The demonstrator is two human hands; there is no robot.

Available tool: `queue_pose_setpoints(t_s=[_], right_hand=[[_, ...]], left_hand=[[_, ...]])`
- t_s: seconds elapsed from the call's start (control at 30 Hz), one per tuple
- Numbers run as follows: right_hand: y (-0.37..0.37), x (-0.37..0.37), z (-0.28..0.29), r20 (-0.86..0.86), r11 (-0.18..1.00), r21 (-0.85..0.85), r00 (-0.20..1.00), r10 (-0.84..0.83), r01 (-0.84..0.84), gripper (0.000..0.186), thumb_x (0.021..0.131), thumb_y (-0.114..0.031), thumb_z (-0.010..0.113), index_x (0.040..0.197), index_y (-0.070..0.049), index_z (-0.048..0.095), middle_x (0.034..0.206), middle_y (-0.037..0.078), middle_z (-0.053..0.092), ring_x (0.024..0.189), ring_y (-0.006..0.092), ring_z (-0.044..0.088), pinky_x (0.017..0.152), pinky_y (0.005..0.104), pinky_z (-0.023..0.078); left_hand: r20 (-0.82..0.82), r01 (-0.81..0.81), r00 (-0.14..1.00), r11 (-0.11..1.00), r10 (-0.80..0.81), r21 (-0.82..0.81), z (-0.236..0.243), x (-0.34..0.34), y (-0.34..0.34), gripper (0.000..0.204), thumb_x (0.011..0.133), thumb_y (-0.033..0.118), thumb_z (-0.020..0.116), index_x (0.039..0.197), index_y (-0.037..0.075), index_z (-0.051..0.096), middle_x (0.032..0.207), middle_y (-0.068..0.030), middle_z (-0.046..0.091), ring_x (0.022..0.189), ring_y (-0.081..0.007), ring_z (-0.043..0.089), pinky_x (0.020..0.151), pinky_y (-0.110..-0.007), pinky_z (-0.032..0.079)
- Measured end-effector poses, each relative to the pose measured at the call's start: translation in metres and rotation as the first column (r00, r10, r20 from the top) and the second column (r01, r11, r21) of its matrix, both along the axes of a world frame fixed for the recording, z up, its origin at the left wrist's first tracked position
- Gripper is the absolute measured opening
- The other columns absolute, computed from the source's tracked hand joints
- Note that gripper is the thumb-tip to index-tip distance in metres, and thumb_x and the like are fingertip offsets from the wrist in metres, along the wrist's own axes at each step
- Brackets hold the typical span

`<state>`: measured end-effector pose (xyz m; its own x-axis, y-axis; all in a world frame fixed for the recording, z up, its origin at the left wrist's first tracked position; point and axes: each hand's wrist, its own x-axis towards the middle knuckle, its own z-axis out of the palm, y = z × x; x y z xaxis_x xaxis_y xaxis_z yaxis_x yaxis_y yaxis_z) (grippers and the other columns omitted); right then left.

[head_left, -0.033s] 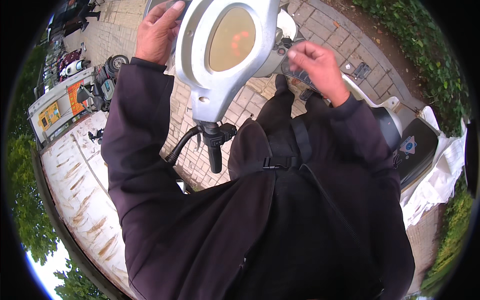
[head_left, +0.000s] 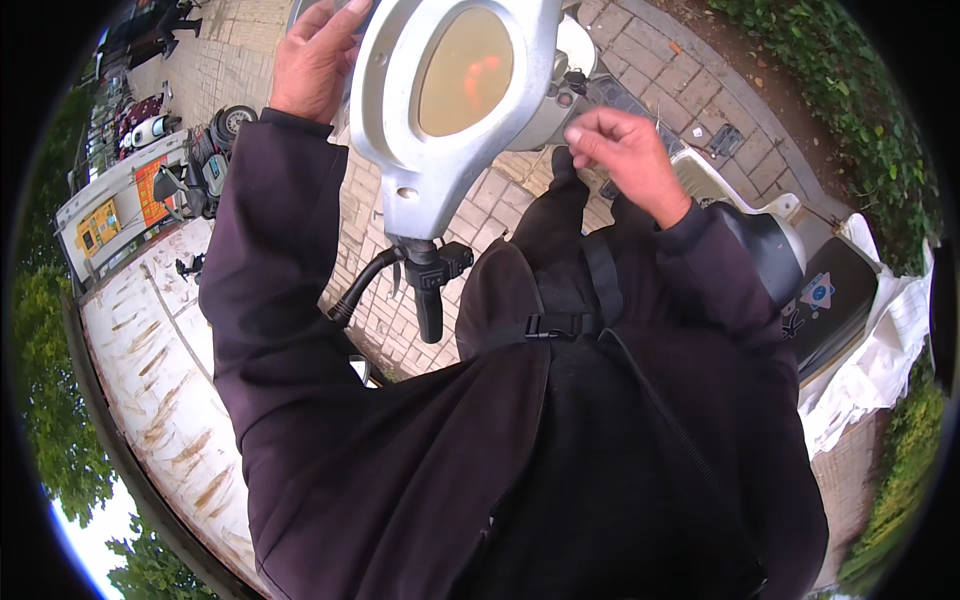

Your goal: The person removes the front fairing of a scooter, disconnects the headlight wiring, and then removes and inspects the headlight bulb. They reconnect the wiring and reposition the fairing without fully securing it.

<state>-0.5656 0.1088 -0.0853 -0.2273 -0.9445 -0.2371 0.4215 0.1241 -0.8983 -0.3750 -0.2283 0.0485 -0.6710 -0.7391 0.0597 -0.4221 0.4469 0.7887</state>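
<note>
My left hand (head_left: 310, 65) is closed around the upper left edge of a scooter's silver handlebar cover (head_left: 402, 175), thumb on a dark part behind it. The cover has an oval yellowed display window (head_left: 465, 72) with a reddish glow. Below it hangs a black handlebar grip with switches (head_left: 432, 300). My right hand (head_left: 625, 155) is right of the cover with curled fingers, thumb near forefinger, just below the ignition switch (head_left: 562, 98); whatever may be between the fingertips is too small to make out.
A black seat (head_left: 835, 300) with white sheeting (head_left: 855, 395) lies at right, beside a hedge (head_left: 850, 110). A stained white surface (head_left: 160, 380) is at lower left. Parked scooters (head_left: 215, 160) and a dark-clothed person (head_left: 170, 35) are at upper left. Brick paving (head_left: 500, 195) surrounds my legs.
My right hand has moved slightly left and down, away from the ignition switch area. My left hand has shifted very slightly upward with the cover.
</note>
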Motion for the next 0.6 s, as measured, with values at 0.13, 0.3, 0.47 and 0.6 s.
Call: queue_pose_setpoints(t_s=[0.13, 0.3, 0.47, 0.6], right_hand=[[0.035, 0.082, -0.015, 0.267, 0.97, -0.041, 0.932, 0.243, -0.241, 0.022, 0.103, -0.019, 0.075, 0.113, 0.001, 0.075, 0.093, 0.0, 0.072, 0.086, 0.007, 0.066, 0.078, 0.0267, 0.054], [0.04, 0.132, -0.011, 0.35, 0.958, -0.125, 0.892, 0.285, -0.257, 0.037, 0.104, -0.019, 0.074, 0.134, 0.002, 0.069, 0.115, 0.007, 0.076, 0.105, 0.0138, 0.071, 0.092, 0.0297, 0.057], [0.038, 0.163, -0.003, 0.497, 0.961, -0.186, 0.825, 0.27, -0.203, 0.043, 0.104, -0.018, 0.073, 0.14, 0.003, 0.065, 0.123, 0.012, 0.074, 0.111, 0.0199, 0.074, 0.093, 0.0331, 0.06], [0.039, 0.172, -0.006, 0.497, 0.963, -0.237, 0.835, 0.234, -0.129, 0.04, 0.105, -0.014, 0.071, 0.14, 0.005, 0.064, 0.122, 0.014, 0.074, 0.106, 0.0233, 0.077, 0.09, 0.0333, 0.061]], left_hand=[[-0.21, 0.037, 0.977, 0.92, 0.05, 0.39, -0.002, 0.0, -0.003, 0.005, 0.104, 0.013, 0.063, 0.107, 0.011, 0.067, 0.097, -0.0002, 0.059, 0.089, -0.0122, 0.057, 0.078, -0.033, 0.051], [-0.242, 0.09, 0.97, 0.921, 0.005, 0.379, 0.008, -0.004, -0.004, 0.007, 0.104, 0.013, 0.064, 0.108, 0.008, 0.067, 0.1, -0.0031, 0.063, 0.09, -0.0144, 0.061, 0.078, -0.034, 0.052], [-0.258, 0.157, 0.964, 0.925, -0.067, 0.347, 0.016, -0.011, -0.005, 0.01, 0.104, 0.014, 0.065, 0.11, 0.005, 0.067, 0.104, -0.0059, 0.067, 0.091, -0.0166, 0.065, 0.079, -0.036, 0.054], [-0.161, 0.255, 0.956, 0.966, -0.245, 0.043, 0.014, -0.011, 0.001, 0.013, 0.104, 0.014, 0.066, 0.111, 0.003, 0.067, 0.106, -0.0082, 0.07, 0.092, -0.0184, 0.068, 0.08, -0.037, 0.055]])
